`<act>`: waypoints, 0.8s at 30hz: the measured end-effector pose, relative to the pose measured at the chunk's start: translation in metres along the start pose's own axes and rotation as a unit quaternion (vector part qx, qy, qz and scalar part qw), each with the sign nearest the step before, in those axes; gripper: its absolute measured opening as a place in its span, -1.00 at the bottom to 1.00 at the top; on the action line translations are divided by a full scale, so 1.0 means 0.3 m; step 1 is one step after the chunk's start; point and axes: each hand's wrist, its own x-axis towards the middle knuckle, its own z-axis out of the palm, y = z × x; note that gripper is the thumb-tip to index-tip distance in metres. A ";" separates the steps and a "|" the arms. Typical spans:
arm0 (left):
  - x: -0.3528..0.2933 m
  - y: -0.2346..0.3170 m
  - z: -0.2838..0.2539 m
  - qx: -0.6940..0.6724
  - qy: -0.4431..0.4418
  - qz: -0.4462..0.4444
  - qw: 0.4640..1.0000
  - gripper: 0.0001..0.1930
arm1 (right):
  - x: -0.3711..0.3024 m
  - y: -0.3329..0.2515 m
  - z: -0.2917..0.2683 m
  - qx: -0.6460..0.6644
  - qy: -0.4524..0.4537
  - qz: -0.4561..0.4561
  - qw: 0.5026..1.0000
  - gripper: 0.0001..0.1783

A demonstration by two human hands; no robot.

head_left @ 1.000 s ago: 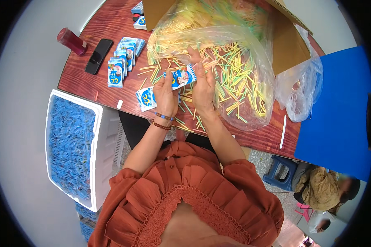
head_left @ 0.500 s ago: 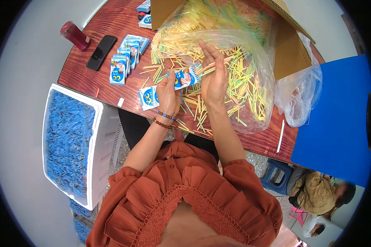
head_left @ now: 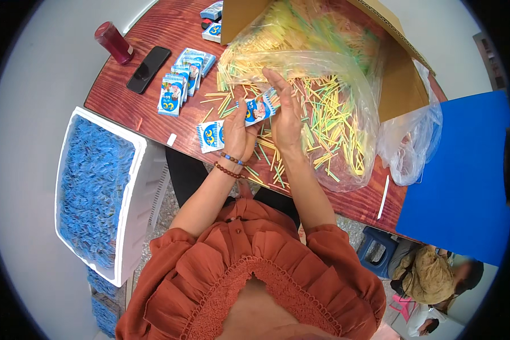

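My left hand (head_left: pixel 238 134) pinches a small blue-and-white packet (head_left: pixel 257 110) above the near part of the table. Thin pastel sticks (head_left: pixel 274 93) show at the packet's upper right end, partly inside it. Against that end rests my right hand (head_left: pixel 287 120), its fingers stretched out and its palm turned toward the packet. A second blue-and-white packet (head_left: pixel 211 136) lies beside my left hand, which partly covers it. Loose yellow, green and pink sticks (head_left: pixel 337 127) are scattered beneath and to the right of my hands, many on a clear plastic bag (head_left: pixel 354 180).
Overlapping packets (head_left: pixel 170 96) lie left, near a phone (head_left: pixel 148 69) and a red jar (head_left: pixel 114 43). A cardboard box (head_left: pixel 403 85) holds the bag at the back. A white foam box (head_left: pixel 131 204) of blue packets stands left; a blue board (head_left: pixel 453 170) is right. People sit lower right.
The sticks have gone further into the packet, and my right hand has come closer to its end. My left hand still holds the packet. The whole view has shifted slightly.
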 end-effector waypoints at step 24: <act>0.006 0.202 -0.145 -0.144 -0.084 0.012 0.986 -0.65 | -0.005 -0.078 0.155 -0.204 -0.134 -0.003 0.970 -0.87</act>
